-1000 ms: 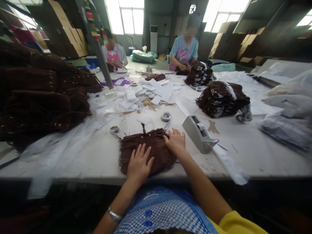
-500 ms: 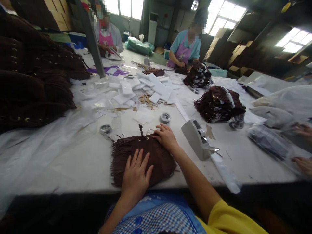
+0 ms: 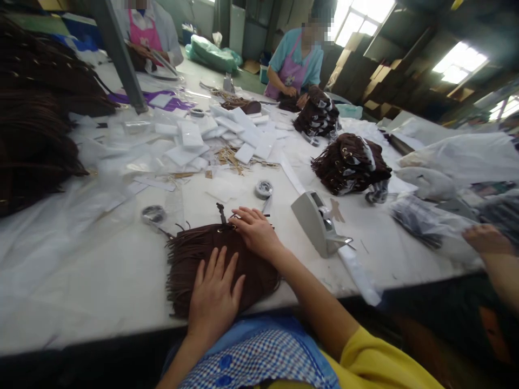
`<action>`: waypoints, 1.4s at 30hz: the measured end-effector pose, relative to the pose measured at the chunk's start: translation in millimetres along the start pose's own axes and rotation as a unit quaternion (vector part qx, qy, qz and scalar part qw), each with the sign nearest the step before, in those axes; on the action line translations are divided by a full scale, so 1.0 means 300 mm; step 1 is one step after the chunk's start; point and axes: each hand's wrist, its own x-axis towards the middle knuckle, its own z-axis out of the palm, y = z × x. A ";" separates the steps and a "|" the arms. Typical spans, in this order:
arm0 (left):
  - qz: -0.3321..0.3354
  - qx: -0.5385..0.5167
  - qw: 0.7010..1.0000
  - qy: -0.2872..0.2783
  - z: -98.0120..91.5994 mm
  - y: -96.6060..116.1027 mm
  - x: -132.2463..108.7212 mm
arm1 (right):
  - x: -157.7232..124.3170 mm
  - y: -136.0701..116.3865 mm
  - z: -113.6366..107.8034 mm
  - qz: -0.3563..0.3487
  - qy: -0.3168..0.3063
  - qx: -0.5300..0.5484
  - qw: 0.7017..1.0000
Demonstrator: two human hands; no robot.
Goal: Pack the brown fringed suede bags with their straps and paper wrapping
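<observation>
A brown fringed suede bag (image 3: 190,256) lies flat on the white table (image 3: 101,270) right in front of me. My left hand (image 3: 213,295) rests flat on its near half, fingers spread. My right hand (image 3: 255,231) presses on the bag's top edge, fingers stretched toward the small metal fittings and dark strap end there. Neither hand grips anything.
A grey tape dispenser (image 3: 318,224) stands right of the bag, tape rolls (image 3: 264,188) behind it. Piles of brown fringed bags (image 3: 348,165) lie at right, far back and along the left. White cards (image 3: 227,135) litter the middle. Two people work at the far end; another person's hand (image 3: 484,240) shows at right.
The view has swung left and down. My right hand slid from the bag's right corner to the middle of its top edge. My left hand stayed flat on the bag.
</observation>
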 end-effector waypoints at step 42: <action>0.030 0.069 0.997 0.007 0.010 -0.001 0.002 | -0.244 0.267 -0.086 0.082 -0.008 -0.057 0.995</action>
